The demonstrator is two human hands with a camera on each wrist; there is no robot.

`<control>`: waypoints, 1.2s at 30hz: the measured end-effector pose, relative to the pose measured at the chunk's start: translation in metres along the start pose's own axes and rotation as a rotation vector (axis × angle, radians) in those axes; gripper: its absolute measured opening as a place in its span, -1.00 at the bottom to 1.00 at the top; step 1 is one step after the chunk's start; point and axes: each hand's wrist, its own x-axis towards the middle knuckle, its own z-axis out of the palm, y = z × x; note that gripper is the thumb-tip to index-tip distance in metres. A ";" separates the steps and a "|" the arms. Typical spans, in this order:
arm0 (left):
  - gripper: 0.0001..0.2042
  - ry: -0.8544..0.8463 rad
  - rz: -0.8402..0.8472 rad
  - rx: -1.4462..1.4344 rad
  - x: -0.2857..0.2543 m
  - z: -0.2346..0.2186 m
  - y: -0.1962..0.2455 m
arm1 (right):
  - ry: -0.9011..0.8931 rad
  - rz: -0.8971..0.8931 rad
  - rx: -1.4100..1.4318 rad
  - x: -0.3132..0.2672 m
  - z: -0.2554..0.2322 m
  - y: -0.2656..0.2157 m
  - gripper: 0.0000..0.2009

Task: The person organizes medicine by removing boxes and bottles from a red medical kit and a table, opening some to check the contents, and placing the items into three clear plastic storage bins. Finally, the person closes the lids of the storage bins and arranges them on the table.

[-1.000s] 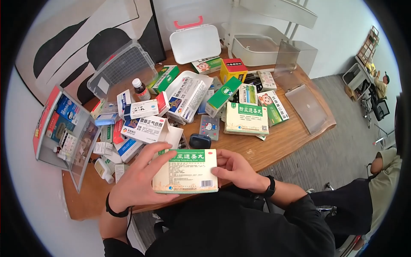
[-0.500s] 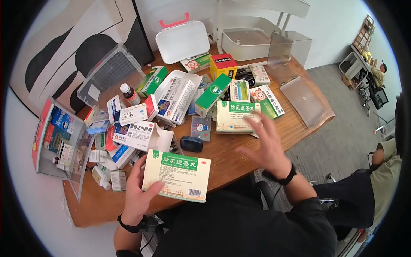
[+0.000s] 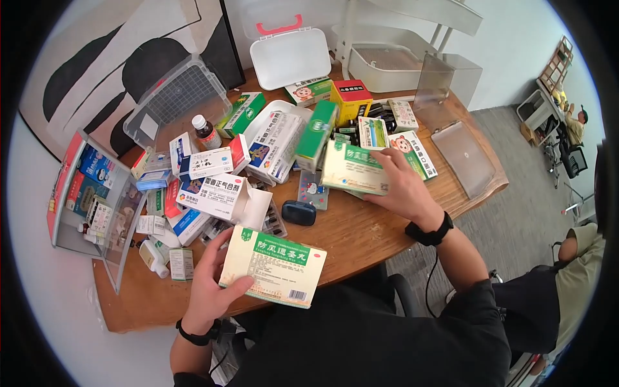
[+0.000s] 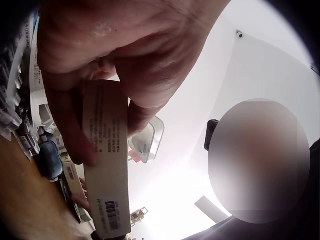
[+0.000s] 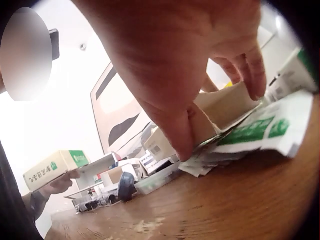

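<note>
My left hand (image 3: 209,284) holds a cream and green medicine box (image 3: 274,267) at its left end, thumb across the front, above the table's near edge. In the left wrist view the box's narrow side (image 4: 106,165) shows between fingers and thumb. My right hand (image 3: 409,187) grips a second cream and green box (image 3: 354,169), tilted among the other boxes. The right wrist view shows thumb and fingers on either side of this box (image 5: 232,105), with a white and green packet (image 5: 260,131) beneath it on the table.
Medicine boxes, such as a green one (image 3: 317,135) and a white one (image 3: 277,145), crowd the wooden table (image 3: 348,251). A brown bottle (image 3: 206,134), a dark case (image 3: 299,213) and an open clear container (image 3: 177,103) are also there. A clear lid (image 3: 465,158) lies at the right.
My right hand let go of the first box, moved right and took hold of the second, which is now tilted. My left hand kept the first box. The green box beside it has turned.
</note>
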 end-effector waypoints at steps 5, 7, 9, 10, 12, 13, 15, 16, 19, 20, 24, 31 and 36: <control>-0.07 -0.034 0.012 0.026 0.015 0.000 0.000 | 0.008 -0.016 -0.096 -0.003 0.006 -0.008 -0.04; -0.07 -0.049 0.018 0.030 0.018 0.002 -0.001 | 0.177 -0.109 -0.262 -0.016 0.005 -0.013 -0.02; -0.07 -0.026 0.045 -0.012 0.020 0.007 -0.003 | 0.208 -0.126 -0.211 -0.034 -0.001 -0.022 -0.03; -0.07 -0.045 0.045 -0.019 0.020 0.010 -0.003 | 0.239 -0.157 -0.152 -0.045 -0.004 -0.029 -0.05; -0.07 -0.052 0.018 0.012 0.019 0.016 -0.001 | 0.147 -0.186 0.152 -0.073 -0.005 -0.047 -0.05; -0.07 -0.061 0.014 -0.011 0.019 0.022 -0.002 | 0.035 -0.156 0.370 -0.081 -0.006 -0.058 -0.05; -0.07 -0.070 0.050 -0.052 0.022 0.040 -0.008 | -0.169 0.115 1.010 -0.101 0.013 -0.076 -0.24; -0.06 -0.057 0.083 -0.086 0.023 0.046 -0.011 | -0.260 0.243 1.319 -0.103 0.022 -0.081 -0.32; -0.04 -0.099 0.086 -0.066 0.029 0.057 -0.022 | -0.377 0.331 1.417 -0.093 0.032 -0.081 -0.46; -0.04 -0.099 0.069 -0.074 0.030 0.061 -0.023 | -0.400 0.315 1.422 -0.091 0.036 -0.081 -0.46; 0.05 -0.148 0.088 -0.115 0.025 0.058 -0.016 | -0.342 0.349 1.431 -0.081 0.040 -0.079 -0.56; 0.03 -0.112 0.070 -0.216 -0.008 0.026 -0.039 | -0.126 0.409 1.600 -0.056 0.010 -0.065 -0.50; -0.42 -0.159 0.049 0.183 -0.031 0.010 -0.061 | 0.179 0.389 1.483 -0.007 -0.027 -0.039 -0.57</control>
